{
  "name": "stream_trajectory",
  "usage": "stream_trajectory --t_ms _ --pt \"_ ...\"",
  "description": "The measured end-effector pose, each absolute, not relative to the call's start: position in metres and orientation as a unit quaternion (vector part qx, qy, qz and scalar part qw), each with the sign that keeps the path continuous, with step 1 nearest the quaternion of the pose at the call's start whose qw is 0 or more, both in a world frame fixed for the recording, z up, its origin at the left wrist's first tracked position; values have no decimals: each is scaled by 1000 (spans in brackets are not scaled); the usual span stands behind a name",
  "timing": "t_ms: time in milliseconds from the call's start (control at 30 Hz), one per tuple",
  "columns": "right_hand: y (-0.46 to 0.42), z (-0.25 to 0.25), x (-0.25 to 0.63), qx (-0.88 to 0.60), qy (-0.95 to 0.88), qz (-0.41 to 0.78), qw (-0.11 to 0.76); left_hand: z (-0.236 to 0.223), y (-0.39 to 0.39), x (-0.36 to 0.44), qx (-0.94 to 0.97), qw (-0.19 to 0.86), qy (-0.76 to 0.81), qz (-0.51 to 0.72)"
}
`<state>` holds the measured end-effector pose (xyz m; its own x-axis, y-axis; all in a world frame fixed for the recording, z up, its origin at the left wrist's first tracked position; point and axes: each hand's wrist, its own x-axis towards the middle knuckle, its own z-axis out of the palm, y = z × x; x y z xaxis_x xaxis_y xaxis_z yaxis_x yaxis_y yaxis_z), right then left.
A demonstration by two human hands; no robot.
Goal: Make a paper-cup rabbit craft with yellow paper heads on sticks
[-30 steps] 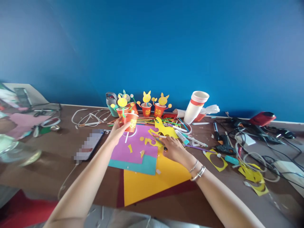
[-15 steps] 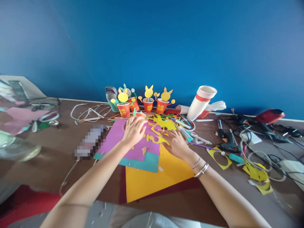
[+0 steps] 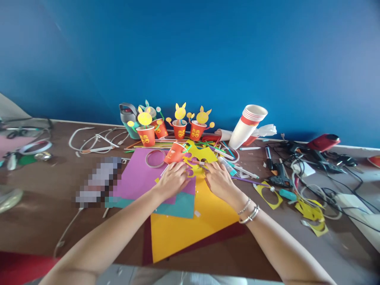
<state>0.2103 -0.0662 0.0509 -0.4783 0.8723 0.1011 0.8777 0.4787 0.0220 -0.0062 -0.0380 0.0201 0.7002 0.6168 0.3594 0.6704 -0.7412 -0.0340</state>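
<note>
A second ago your left hand (image 3: 173,180) held the red cup (image 3: 175,153) up; now it lies tipped over near the far edge of the purple sheet (image 3: 133,174), right of its middle, just beyond your fingertips — seemingly let go. Those fingers are bent and close together over the sheet's right part; I can't tell whether they pinch anything. Your right hand (image 3: 219,180), right of the sheet, is half curled beside a slim stick (image 3: 198,162) — grip unclear.
</note>
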Motion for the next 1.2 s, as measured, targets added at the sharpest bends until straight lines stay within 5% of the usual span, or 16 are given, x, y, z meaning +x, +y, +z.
stream_trajectory --t_ms 600,767,900,1200 --pt "-80 50 195 -460 -887 -26 27 16 -36 -7 -907 89 -358 -204" --pt "-66 60 205 -528 -827 31 190 16 -34 -6 -894 19 -352 -276" --pt "-50 63 222 -546 -729 196 363 22 -37 -1 -869 -74 -342 -349" --pt "-53 42 205 -443 -750 299 389 20 -43 8 -816 -150 -386 -403"
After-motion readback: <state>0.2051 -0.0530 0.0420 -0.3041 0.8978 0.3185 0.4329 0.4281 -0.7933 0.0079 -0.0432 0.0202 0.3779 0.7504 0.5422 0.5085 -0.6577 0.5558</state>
